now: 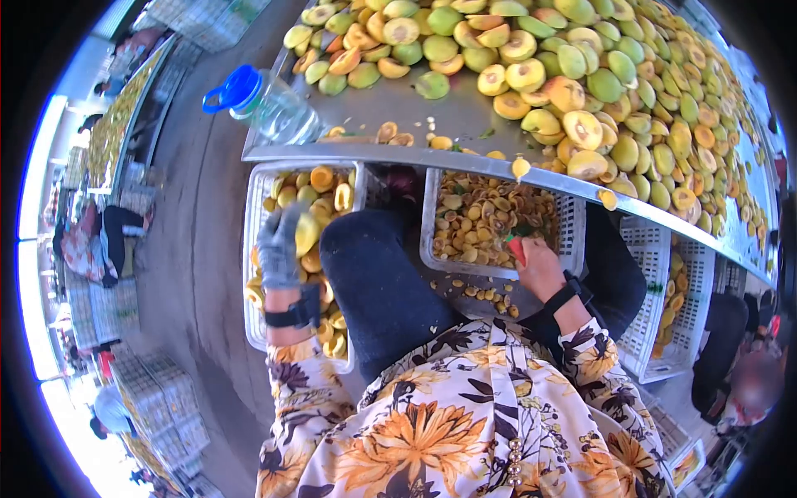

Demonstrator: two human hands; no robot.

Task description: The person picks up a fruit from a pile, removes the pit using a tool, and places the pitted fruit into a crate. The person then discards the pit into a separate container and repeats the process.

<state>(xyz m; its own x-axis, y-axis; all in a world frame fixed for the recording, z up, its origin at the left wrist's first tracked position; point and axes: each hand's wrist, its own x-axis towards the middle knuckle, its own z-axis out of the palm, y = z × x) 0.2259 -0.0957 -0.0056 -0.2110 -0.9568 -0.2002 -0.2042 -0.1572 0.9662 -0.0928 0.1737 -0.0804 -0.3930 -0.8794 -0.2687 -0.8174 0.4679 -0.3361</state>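
head | gloved left hand [279,249]: rounded fruit [307,234] | right hand [542,267]: red handle [516,248]

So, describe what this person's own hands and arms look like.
The left hand wears a grey glove; the right hand is ungloved. Each wrist has a black strap with a dark, boxy piece on it. The long sleeves are pale, printed with orange flowers and dark blossoms.
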